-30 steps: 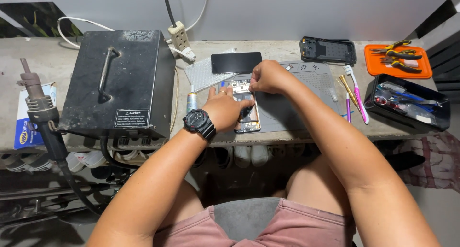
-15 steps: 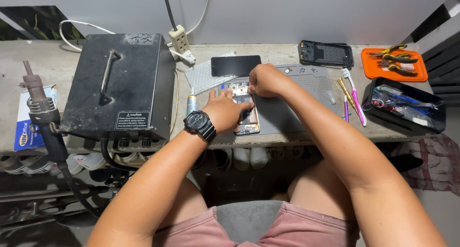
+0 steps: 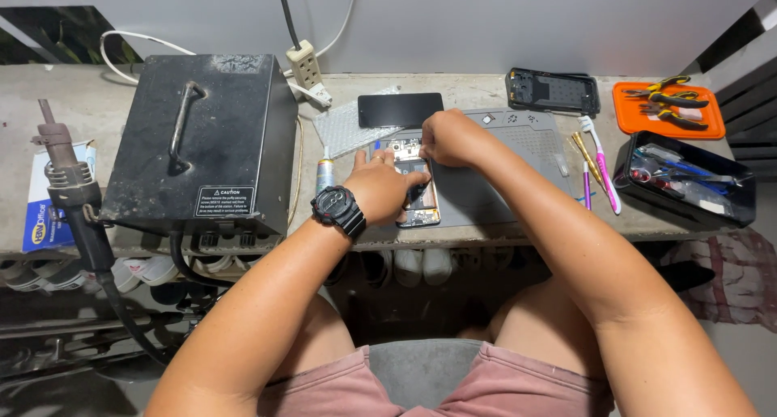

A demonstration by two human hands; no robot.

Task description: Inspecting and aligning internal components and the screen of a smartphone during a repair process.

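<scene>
The black box [image 3: 202, 142] is set left on the bench [image 3: 486, 83]. On the grey mat [image 3: 518, 174] the opened phone [image 3: 417, 198] is pinned flat by the left hand [image 3: 384, 186]; its top end is pinched by the right hand [image 3: 449, 138]. Screen [image 3: 401, 109] and back frame [image 3: 553, 91] are already removed; the board work seems unfinished. Free room is left on the mat's right, before the tools [image 3: 595, 162].

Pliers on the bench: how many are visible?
2, both lying on the orange tray at the far right: one pair with yellow handles, one with orange handles. The black bin may hide more.
</scene>
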